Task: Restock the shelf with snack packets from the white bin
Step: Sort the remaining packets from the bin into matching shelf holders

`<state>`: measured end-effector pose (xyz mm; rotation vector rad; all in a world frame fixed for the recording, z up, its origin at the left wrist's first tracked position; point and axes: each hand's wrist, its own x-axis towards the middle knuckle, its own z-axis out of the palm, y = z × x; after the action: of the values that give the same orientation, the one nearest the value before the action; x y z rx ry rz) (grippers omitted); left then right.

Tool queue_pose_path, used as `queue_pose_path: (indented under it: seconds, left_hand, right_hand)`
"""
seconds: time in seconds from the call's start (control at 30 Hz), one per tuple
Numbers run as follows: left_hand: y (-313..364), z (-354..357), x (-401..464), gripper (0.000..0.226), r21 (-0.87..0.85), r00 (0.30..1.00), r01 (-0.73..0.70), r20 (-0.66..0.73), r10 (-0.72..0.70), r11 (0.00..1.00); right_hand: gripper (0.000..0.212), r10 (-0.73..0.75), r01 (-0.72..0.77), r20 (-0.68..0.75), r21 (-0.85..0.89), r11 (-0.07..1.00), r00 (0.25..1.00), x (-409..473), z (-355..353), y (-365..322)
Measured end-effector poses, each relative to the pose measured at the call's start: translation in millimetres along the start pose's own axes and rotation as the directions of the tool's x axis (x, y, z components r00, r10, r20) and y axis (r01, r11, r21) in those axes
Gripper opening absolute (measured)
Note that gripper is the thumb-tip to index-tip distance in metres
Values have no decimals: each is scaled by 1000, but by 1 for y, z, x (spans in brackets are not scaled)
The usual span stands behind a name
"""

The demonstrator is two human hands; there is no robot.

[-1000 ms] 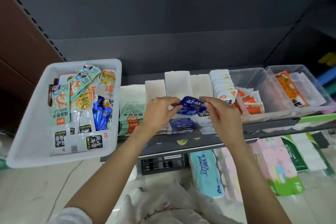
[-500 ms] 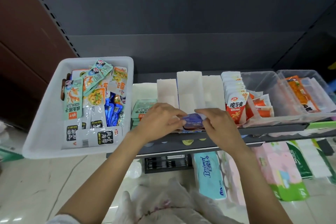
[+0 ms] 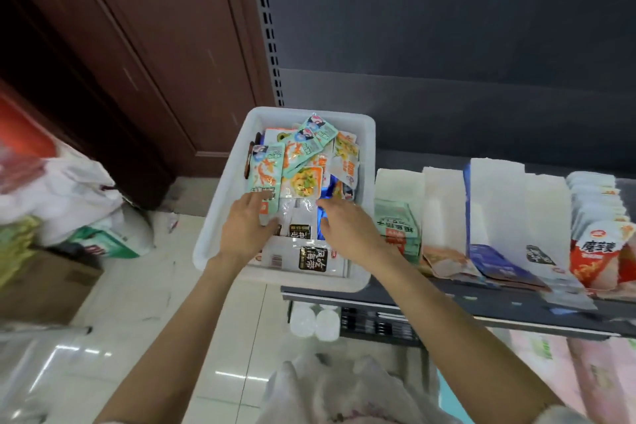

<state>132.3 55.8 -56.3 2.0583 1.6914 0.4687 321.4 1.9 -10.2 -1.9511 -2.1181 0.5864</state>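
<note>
1. Two hands reach into the white bin (image 3: 220, 234), which sits at the shelf's (image 3: 447, 299) left end, at 9 o'clock from the stocked rows.
2. The left hand (image 3: 246, 234) lies flat with straight fingers on a teal packet (image 3: 263, 175) and a clear packet (image 3: 296, 217).
3. The right hand (image 3: 347, 231), fingers extended and relaxed, touches blue packets (image 3: 323, 220) at the bin's 3 o'clock side; it grips nothing.
4. Paper dividers (image 3: 495, 203) stand on the shelf, with red-and-white packets (image 3: 600, 251) at the far right.
</note>
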Motion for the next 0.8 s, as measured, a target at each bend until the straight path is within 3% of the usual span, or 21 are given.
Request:
queue_pose_path:
  seconds: [0.07,0.17,0.3,0.43,0.6,0.7,0.8]
  left_hand:
    - [-4,5,7,54,47,994,-90,64,87,995]
    - [2,12,14,61,134,973,-212,124,195,968]
    - [10,22,17,71,210,973,-200,160,168,957]
    - [12,27,17,75,211,977,-187,141,159,960]
    - [11,26,19,75,232,980,-186,113,163,955]
    - [11,26,19,76,221,983,-169,115,146,960]
    - [13,22,19,73,205,983,-160,117,138,966]
  right_hand:
    - [29,100,-96,22,-143,985,995,22,14,-3]
    - [29,227,-227,-24,-223,948,974,43,28,1]
    - [31,222,-241,-102,-255,936,970,54,30,7]
    - [18,226,-241,-96,-210,948,969,54,26,7]
    - [14,135,-162,-95,-417,894,986,49,14,-2]
    - [22,87,-132,-111,-505,853,990,42,0,-10]
    - [22,138,-221,-223,-410,885,965,25,-21,-10]
